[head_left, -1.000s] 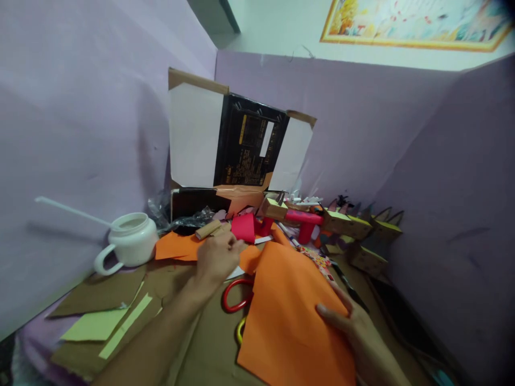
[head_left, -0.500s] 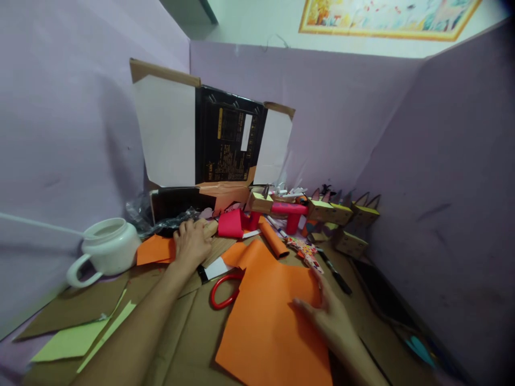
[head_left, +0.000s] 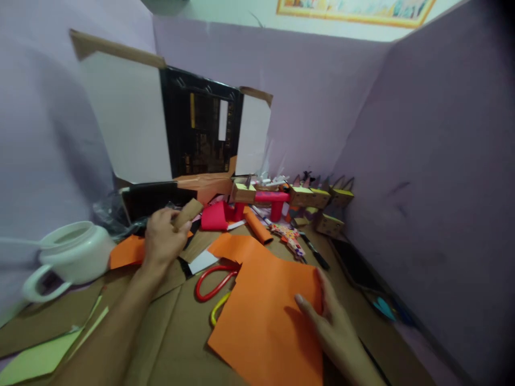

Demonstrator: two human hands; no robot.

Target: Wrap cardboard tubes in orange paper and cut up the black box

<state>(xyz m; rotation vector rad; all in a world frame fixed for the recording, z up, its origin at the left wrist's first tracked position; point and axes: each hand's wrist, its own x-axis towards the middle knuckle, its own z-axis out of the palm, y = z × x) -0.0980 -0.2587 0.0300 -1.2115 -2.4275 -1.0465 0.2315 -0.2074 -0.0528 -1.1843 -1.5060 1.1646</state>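
Observation:
My left hand (head_left: 164,238) grips a small brown cardboard piece (head_left: 188,214), raised above the clutter on the table's left side. Its far end sticks out past my thumb and fingers. In my right hand (head_left: 326,308) is the right edge of a large orange paper sheet (head_left: 269,321), with the thumb on top and the fingers partly hidden behind the edge. A red handle loop (head_left: 201,292), like that of scissors, shows left of the sheet. Below it a yellow loop (head_left: 215,315) is partly covered by the paper. A rolled orange paper tube (head_left: 258,226) lies beyond the sheet.
A white pot-like cup (head_left: 86,257) stands at the left. An open black-and-white box (head_left: 205,128) leans at the back. Small cardboard boxes with ear-like loops (head_left: 309,197) and a pink paper structure (head_left: 273,197) line the rear. A black pen (head_left: 316,252) lies right of centre.
My left hand has lifted the cardboard piece off the pile. My right hand still holds the orange sheet. A yellow loop now shows beside the sheet, and the view has shifted to the right.

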